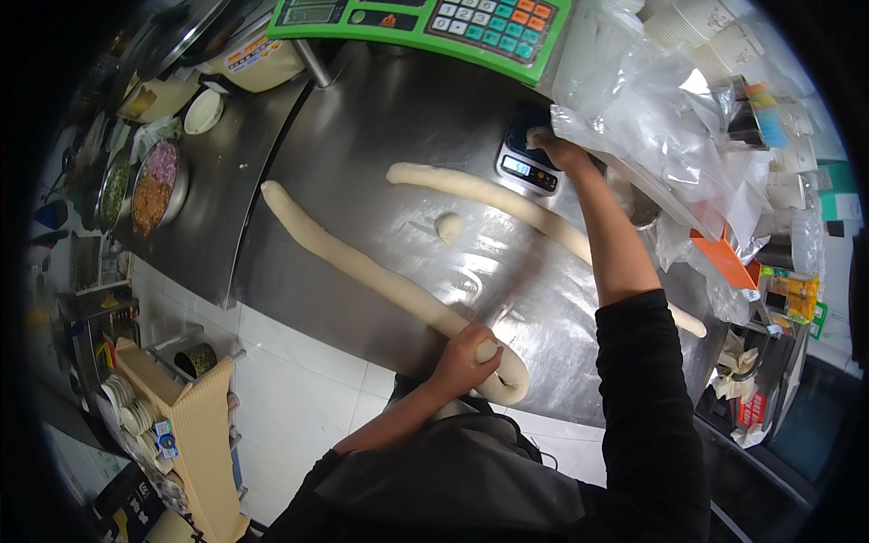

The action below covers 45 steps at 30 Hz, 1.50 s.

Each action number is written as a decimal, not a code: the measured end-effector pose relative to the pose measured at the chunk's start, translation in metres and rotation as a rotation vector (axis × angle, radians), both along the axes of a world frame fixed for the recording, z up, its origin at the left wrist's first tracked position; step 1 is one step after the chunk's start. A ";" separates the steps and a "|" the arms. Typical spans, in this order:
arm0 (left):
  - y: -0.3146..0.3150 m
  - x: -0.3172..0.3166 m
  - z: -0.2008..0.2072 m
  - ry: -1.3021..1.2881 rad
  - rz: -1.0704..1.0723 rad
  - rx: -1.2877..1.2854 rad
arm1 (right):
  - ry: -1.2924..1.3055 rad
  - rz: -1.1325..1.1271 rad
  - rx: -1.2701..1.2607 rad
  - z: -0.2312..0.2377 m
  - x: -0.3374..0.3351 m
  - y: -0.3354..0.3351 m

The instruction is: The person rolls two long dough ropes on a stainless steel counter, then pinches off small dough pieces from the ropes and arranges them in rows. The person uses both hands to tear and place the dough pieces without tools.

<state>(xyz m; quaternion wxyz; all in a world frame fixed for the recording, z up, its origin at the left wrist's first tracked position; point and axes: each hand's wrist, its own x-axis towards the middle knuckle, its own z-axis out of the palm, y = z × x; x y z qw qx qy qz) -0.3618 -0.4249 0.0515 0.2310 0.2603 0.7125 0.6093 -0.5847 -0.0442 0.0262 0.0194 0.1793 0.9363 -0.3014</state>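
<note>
While your left hand [463, 360] clenched the near dough rope [362, 271] toward its bent right end, a rounded dough nub [487, 352] bulged from your fist. Your right hand [563, 152] met a small dough piece [535, 138] at the digital scale [530, 170], though I cannot tell whether your fingers gripped or had released it. Between that rope and the far dough rope [511, 198], a dough ball [448, 228] sat on the steel tabletop [326, 127].

Free lane between near dough rope [362, 271] and far rope [493, 195]; dough ball [448, 227] within; plastic bags [656, 149] beside scale [528, 172].
</note>
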 end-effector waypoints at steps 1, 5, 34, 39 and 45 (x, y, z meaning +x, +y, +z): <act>-0.001 0.000 0.000 -0.016 -0.008 -0.009 | 0.036 0.000 0.061 0.004 0.006 -0.007; -0.002 -0.002 0.001 -0.041 0.001 0.011 | 0.305 0.046 0.172 0.017 0.050 -0.066; 0.015 0.011 -0.003 -0.111 -0.144 -0.238 | 0.136 0.272 -0.523 0.085 0.295 -0.205; 0.015 0.017 0.007 -0.067 -0.132 -0.221 | 0.240 0.190 -0.555 0.091 0.311 -0.203; 0.024 0.024 0.009 -0.054 -0.142 -0.176 | 0.242 0.209 -0.235 0.105 0.309 -0.208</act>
